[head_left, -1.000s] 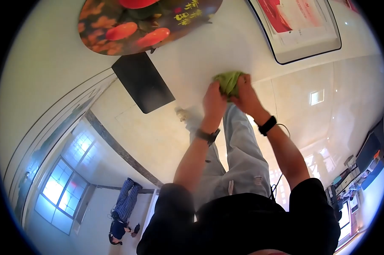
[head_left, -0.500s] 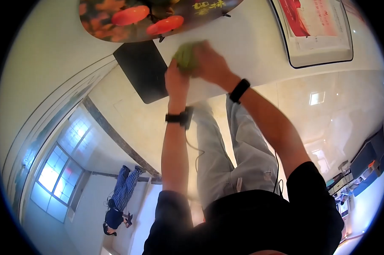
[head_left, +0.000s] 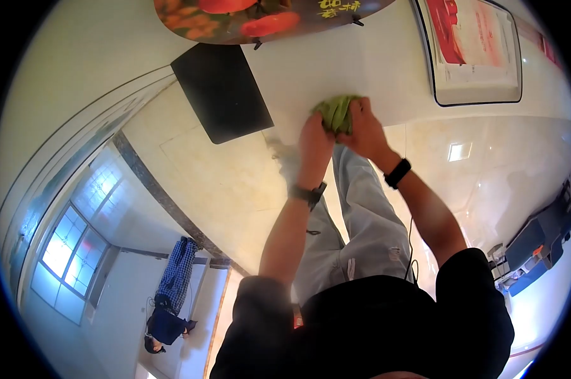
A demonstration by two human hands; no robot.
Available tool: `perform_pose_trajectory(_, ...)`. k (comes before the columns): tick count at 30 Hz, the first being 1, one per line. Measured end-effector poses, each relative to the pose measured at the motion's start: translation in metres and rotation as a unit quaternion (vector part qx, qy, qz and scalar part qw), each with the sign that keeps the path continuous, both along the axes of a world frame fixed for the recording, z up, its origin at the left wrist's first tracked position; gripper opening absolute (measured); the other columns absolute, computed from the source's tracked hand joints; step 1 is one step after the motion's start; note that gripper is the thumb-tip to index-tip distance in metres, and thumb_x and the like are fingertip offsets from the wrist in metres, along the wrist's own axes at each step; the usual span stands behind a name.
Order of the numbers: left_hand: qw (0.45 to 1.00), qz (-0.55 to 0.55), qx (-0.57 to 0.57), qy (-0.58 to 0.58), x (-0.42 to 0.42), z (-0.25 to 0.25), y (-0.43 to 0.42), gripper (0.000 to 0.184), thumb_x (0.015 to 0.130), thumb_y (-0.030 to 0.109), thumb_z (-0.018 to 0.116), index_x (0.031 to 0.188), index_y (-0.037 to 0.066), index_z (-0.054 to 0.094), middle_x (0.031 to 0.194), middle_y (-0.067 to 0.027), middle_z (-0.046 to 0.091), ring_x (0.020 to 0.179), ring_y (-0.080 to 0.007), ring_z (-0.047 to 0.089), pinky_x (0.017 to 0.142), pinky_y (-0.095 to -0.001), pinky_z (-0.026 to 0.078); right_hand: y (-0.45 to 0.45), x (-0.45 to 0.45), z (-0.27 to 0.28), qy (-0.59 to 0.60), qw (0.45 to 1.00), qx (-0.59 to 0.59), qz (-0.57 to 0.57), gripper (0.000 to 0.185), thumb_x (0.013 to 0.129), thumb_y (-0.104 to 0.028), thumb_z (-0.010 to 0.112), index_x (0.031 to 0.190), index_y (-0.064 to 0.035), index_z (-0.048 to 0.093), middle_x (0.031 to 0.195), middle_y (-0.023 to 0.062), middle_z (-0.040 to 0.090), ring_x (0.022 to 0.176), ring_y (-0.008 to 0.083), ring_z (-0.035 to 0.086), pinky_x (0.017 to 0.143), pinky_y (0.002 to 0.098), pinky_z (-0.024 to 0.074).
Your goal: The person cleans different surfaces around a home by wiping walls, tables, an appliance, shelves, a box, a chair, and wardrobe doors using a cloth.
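A crumpled green cloth (head_left: 337, 115) is bunched between my two hands, at the near edge of the white table (head_left: 361, 69). My left hand (head_left: 317, 140) has its fingers closed on the cloth's left side. On the other side, my right hand (head_left: 365, 131) pinches it, fingers bent over the top and right edge. The folds hide part of the fingertips. Each wrist wears a dark band.
Left of the cloth, a black flat panel (head_left: 221, 95) juts past the table edge. A board printed with red fruit (head_left: 270, 25) stands on small feet at the far side. A black-rimmed tray (head_left: 443, 103) holds papers at right. Another person (head_left: 172, 297) is in the background, lower left.
Both hands have moved with the green cloth to the right and closer to my body, towards the table's near edge. The view has shifted slightly.
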State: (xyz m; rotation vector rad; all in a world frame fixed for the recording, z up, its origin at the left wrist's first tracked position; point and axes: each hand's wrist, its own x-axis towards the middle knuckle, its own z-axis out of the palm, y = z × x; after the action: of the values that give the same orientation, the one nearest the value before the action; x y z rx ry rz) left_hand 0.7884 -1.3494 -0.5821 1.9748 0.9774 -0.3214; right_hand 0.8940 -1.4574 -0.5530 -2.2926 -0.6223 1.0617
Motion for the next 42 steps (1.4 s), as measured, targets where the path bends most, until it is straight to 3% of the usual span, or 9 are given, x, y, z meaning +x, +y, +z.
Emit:
perform_pose_trajectory(8,0.991,0.09,-0.029,0.099,-0.053,0.039,0.045,0.041,0.075,0.012,0.067,0.115,0.007,0.059,0.101,-0.0159,0.068,0.096,-0.0357,0.064,0.08,-0.0427,0.051,0.058,-0.041,0.019,0.103,0.991,0.086,0.013,0.049,0.066,-0.02,0.077,0.107,-0.0038,0.055,0.113,0.0156,0.049,0.103,0.0355,0.055,0.081,0.0453,0.0512)
perform_pose_trajectory(13,0.996,0.059,-0.027,0.055,-0.041,0.028,0.045,0.046,0.078,0.017,0.065,0.123,0.01,0.058,0.104,-0.0153,0.068,0.096,-0.0354,0.064,0.081,-0.0409,0.051,0.041,-0.033,-0.009,0.023,0.993,0.072,0.092,0.06,0.065,-0.025,0.079,0.112,-0.0081,0.047,0.119,0.0146,0.046,0.099,0.0384,0.058,0.076,0.0461,0.0526)
perform_pose_trajectory(16,0.998,0.028,0.047,0.0,0.004,0.012,0.02,0.038,0.08,0.006,0.062,0.117,0.008,0.061,0.097,-0.0138,0.07,0.088,-0.0294,0.067,0.075,-0.0359,0.052,0.016,0.006,-0.007,-0.004,0.998,0.055,0.044,0.059,0.065,-0.025,0.078,0.113,-0.0093,0.046,0.119,0.0151,0.046,0.098,0.0394,0.058,0.076,0.0465,0.0525)
perform_pose_trajectory(26,0.993,-0.048,0.097,-0.035,0.176,0.018,-0.009,0.018,0.079,0.011,0.063,0.096,0.007,0.061,0.09,-0.0173,0.067,0.087,-0.0396,0.063,0.072,-0.0487,0.05,-0.024,0.137,-0.027,-0.121,0.984,0.103,-0.084,0.061,0.071,-0.018,0.072,0.123,-0.0061,0.042,0.121,0.0203,0.044,0.1,0.0439,0.055,0.082,0.0466,0.0502)
perform_pose_trajectory(34,0.998,-0.018,0.055,0.034,0.082,0.007,-0.046,0.017,0.081,0.012,0.059,0.097,0.009,0.061,0.091,-0.0182,0.067,0.087,-0.041,0.062,0.073,-0.0516,0.051,-0.048,0.053,-0.024,-0.05,0.997,0.032,-0.049,0.075,0.065,-0.016,0.08,0.125,-0.0046,0.038,0.123,0.0295,0.038,0.107,0.0501,0.049,0.088,0.0506,0.0485)
perform_pose_trajectory(36,0.993,-0.043,0.099,-0.055,0.037,-0.019,-0.059,0.02,0.082,0.01,0.055,0.102,0.008,0.06,0.097,-0.0193,0.067,0.092,-0.0405,0.063,0.078,-0.0521,0.051,-0.054,0.014,-0.027,-0.115,0.993,0.02,-0.025,0.084,0.063,-0.022,0.083,0.128,-0.0031,0.033,0.122,0.0343,0.037,0.104,0.0528,0.05,0.084,0.0536,0.0498)
perform_pose_trajectory(38,0.989,-0.142,0.023,0.03,-0.003,-0.069,-0.063,0.02,0.084,0.015,0.053,0.098,0.007,0.065,0.097,-0.0193,0.067,0.093,-0.0406,0.064,0.079,-0.0502,0.052,-0.071,-0.013,-0.045,-0.023,0.998,0.016,0.052,0.077,0.062,-0.032,0.081,0.123,-0.0043,0.043,0.119,0.0316,0.046,0.101,0.051,0.052,0.084,0.0523,0.0485)
perform_pose_trajectory(40,0.971,-0.203,-0.056,0.11,-0.023,-0.033,-0.051,0.024,0.081,0.015,0.056,0.1,0.006,0.066,0.102,-0.0223,0.066,0.097,-0.0388,0.064,0.084,-0.0487,0.052,-0.087,-0.05,-0.048,0.017,0.992,-0.087,0.087,0.071,0.061,-0.046,0.078,0.116,-0.0065,0.054,0.108,0.026,0.061,0.099,0.0466,0.053,0.091,0.0482,0.0414)
perform_pose_trajectory(42,0.97,-0.233,-0.07,0.016,-0.027,0.04,-0.032,0.031,0.075,0.02,0.066,0.103,0.008,0.066,0.103,-0.0219,0.066,0.098,-0.0395,0.063,0.084,-0.0501,0.051,-0.065,-0.048,0.043,0.017,0.988,-0.03,0.153,0.064,0.066,-0.036,0.073,0.118,-0.0052,0.054,0.109,0.0249,0.06,0.097,0.0452,0.053,0.094,0.0471,0.0376)
